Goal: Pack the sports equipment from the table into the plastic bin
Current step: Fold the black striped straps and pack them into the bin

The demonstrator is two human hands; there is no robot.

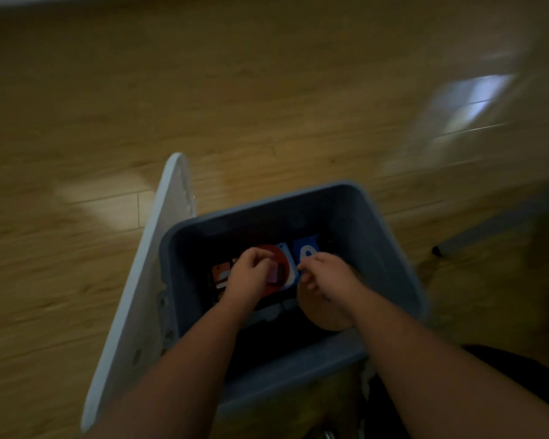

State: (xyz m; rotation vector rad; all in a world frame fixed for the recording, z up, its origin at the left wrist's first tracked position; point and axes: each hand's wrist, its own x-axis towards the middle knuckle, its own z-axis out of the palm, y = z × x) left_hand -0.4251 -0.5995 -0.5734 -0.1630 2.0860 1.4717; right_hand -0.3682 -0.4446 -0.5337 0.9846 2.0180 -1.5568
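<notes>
In bin (377, 229): left hand (251, 275) curled on red disc (282, 261), right hand (325, 275) pinching blue pack (305, 245); risk of bent pack if wedged crooked.

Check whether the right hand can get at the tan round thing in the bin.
Probably yes: the right hand is inside the bin, and the tan round thing lies just beneath its wrist, with nothing else covering it.
</notes>
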